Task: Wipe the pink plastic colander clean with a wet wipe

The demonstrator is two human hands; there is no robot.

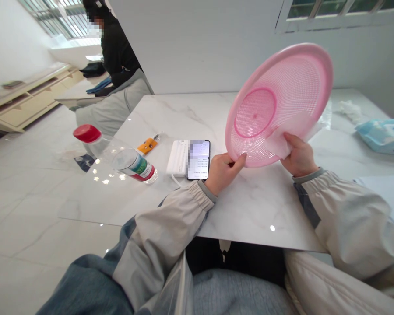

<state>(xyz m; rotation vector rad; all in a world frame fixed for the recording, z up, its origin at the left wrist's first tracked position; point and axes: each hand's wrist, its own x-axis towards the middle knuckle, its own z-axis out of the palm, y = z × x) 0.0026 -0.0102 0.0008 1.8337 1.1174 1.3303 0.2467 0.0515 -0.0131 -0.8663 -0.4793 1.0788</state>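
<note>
A pink plastic colander [292, 78] is held up tilted above the table, its inside facing me. My left hand [223, 171] grips its lower left rim, thumb on the inside and fingers behind. At the lower right, my right hand [298, 155] pinches a thin white wipe [287, 133] and presses it against the inner wall near the rim. Part of the wipe hangs past the rim to the right. The fingers under the wipe are partly hidden.
On the white marbled table [184, 111] lie a phone [198, 159], a white device [177, 157], an orange item [147, 145] and a red-capped bottle [141, 168]. To the right are a blue wipes pack [384, 135] and crumpled tissue [350, 109]. A person [114, 48] sits beyond the partition.
</note>
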